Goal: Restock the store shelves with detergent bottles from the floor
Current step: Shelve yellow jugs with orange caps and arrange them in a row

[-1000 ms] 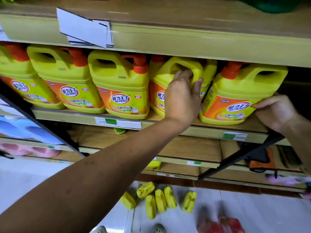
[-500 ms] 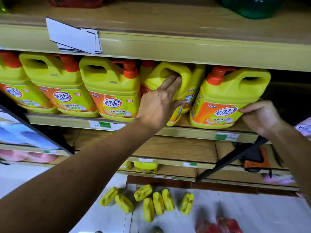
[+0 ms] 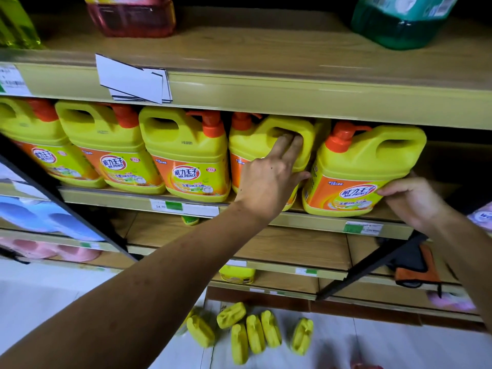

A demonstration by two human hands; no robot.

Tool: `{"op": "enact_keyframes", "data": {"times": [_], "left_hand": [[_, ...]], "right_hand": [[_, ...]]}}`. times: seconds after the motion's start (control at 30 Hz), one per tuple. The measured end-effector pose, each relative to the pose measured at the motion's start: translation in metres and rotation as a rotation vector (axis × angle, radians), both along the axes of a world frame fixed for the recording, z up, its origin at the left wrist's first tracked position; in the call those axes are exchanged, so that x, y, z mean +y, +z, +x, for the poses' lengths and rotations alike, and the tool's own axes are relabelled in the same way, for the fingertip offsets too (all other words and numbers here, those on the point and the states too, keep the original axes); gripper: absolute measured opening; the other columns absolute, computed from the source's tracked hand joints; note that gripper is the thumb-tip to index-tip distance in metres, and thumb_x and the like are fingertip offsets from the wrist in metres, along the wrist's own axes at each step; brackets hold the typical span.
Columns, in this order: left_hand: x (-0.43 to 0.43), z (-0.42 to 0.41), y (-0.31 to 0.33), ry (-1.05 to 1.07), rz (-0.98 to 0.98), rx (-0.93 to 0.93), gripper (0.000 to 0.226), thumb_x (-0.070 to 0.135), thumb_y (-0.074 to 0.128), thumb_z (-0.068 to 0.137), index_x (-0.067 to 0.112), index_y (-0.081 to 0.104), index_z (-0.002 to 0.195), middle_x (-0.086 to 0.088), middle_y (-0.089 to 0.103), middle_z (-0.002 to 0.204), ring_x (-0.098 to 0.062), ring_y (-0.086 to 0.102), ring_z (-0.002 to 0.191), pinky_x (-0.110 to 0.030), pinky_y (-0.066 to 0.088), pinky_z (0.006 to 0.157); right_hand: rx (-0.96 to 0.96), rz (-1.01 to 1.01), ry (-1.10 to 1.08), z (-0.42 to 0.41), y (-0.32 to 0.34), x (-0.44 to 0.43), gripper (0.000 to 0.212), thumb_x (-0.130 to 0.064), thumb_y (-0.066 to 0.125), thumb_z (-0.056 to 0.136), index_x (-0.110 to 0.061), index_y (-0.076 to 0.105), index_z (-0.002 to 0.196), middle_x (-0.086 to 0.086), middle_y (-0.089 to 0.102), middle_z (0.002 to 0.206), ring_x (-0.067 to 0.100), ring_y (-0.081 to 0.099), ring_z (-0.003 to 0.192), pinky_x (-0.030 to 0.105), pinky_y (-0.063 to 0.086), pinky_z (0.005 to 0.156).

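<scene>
yellow bottle [image 3: 255, 145]: l hand [image 3: 266, 179] fingers straight in its handle, r hand [image 3: 411, 201] grips rightmost bottle [image 3: 359, 163].

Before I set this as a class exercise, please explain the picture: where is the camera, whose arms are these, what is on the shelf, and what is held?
There is no machine here. The camera sits on a person's head, looking forward and down, so both arms are that person's own. A wooden store shelf carries a row of yellow plastic detergent jugs with orange pump caps. The left hand reaches two straight fingers into the handle of the fourth jug from the left. The right hand grips the bottom corner of the rightmost jug. More yellow bottles lie on the pale floor below.
</scene>
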State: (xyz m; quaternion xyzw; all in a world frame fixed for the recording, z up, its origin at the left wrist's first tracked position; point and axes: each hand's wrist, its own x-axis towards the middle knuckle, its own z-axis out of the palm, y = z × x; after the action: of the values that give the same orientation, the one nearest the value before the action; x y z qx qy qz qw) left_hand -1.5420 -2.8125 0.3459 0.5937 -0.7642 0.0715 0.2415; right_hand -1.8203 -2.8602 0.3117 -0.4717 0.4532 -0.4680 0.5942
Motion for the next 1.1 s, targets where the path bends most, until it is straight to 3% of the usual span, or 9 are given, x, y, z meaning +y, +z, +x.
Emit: {"op": "enact_keyframes", "data": {"times": [0.13,0.37,0.5,0.57,0.67,0.73,0.83,0.97,1.1], "left_hand": [[0.002,0.003,-0.009,-0.051,-0.015,0.057,0.067,0.044,0.060,0.097,0.018,0.038,0.154,0.001,0.038,0.160,-0.029,0.071,0.102,-0.031,0.044,0.061],[0.018,0.034,-0.020,-0.178,-0.111,0.163,0.054,0.025,0.060,0.096,0.024,0.047,0.149,0.000,0.035,0.162,-0.020,0.070,0.075,-0.029,0.048,0.049],[0.043,0.078,-0.026,-0.160,-0.172,0.238,0.042,0.021,0.066,0.093,0.021,0.062,0.135,-0.002,0.058,0.140,-0.016,0.069,0.076,-0.033,0.054,0.050],[0.054,0.106,-0.028,-0.089,-0.151,0.277,0.033,0.023,0.067,0.093,0.020,0.068,0.126,-0.001,0.068,0.120,-0.016,0.069,0.078,-0.034,0.057,0.056],[0.071,0.157,-0.028,0.078,-0.131,0.320,0.018,0.025,0.070,0.091,0.018,0.076,0.106,0.002,0.074,0.098,-0.012,0.069,0.069,-0.032,0.056,0.057],[0.078,0.190,-0.028,0.179,-0.121,0.338,0.013,0.026,0.070,0.089,0.018,0.078,0.095,0.004,0.075,0.088,-0.009,0.067,0.062,-0.032,0.055,0.058],[0.081,0.237,-0.025,0.333,-0.091,0.408,0.012,0.029,0.071,0.089,0.021,0.078,0.094,0.015,0.070,0.079,-0.006,0.067,0.060,-0.033,0.057,0.060],[0.070,0.289,-0.023,0.481,-0.083,0.558,0.038,0.037,0.077,0.084,0.024,0.068,0.119,0.010,0.069,0.091,-0.010,0.070,0.072,-0.035,0.058,0.071],[0.055,0.329,-0.017,0.491,-0.170,0.493,0.069,0.046,0.081,0.078,0.027,0.052,0.138,-0.001,0.062,0.111,-0.018,0.065,0.082,-0.030,0.051,0.075]], "right_hand": [[0.080,-0.047,0.017,-0.001,-0.004,0.002,0.065,0.014,0.054,0.060,-0.003,0.061,0.121,0.001,0.077,0.101,0.022,0.070,0.102,0.032,0.058,0.090],[0.254,-0.100,-0.045,0.000,-0.016,0.015,0.078,0.005,0.073,0.068,-0.010,0.047,0.140,0.007,0.068,0.128,0.025,0.064,0.119,0.035,0.054,0.097],[0.252,-0.099,-0.275,0.004,-0.029,0.048,0.084,-0.032,0.086,0.070,-0.017,0.047,0.143,0.003,0.059,0.140,0.007,0.065,0.114,0.026,0.057,0.092],[0.337,-0.095,-0.363,0.008,-0.033,0.071,0.072,-0.058,0.084,0.065,-0.025,0.062,0.125,0.010,0.063,0.132,-0.003,0.066,0.097,0.018,0.056,0.082],[0.328,-0.106,-0.455,0.053,-0.039,0.102,0.010,-0.036,0.072,0.087,-0.033,0.063,0.089,0.000,0.069,0.101,0.016,0.063,0.092,0.021,0.057,0.061],[0.341,-0.137,-0.400,0.096,-0.052,0.118,0.022,-0.009,0.068,0.091,-0.028,0.061,0.083,-0.009,0.067,0.078,0.021,0.062,0.082,0.010,0.050,0.058],[0.300,-0.156,-0.138,0.175,-0.042,0.130,0.023,0.002,0.072,0.084,-0.020,0.070,0.081,-0.002,0.073,0.073,0.012,0.067,0.066,0.016,0.053,0.062],[0.223,-0.225,0.049,0.277,-0.018,0.116,0.021,0.001,0.071,0.086,-0.018,0.070,0.093,0.006,0.073,0.082,0.027,0.072,0.077,0.044,0.058,0.074],[0.288,-0.467,0.088,0.364,0.004,0.093,0.034,-0.008,0.077,0.085,-0.022,0.065,0.113,-0.002,0.068,0.114,0.009,0.071,0.090,0.038,0.063,0.072]]}}
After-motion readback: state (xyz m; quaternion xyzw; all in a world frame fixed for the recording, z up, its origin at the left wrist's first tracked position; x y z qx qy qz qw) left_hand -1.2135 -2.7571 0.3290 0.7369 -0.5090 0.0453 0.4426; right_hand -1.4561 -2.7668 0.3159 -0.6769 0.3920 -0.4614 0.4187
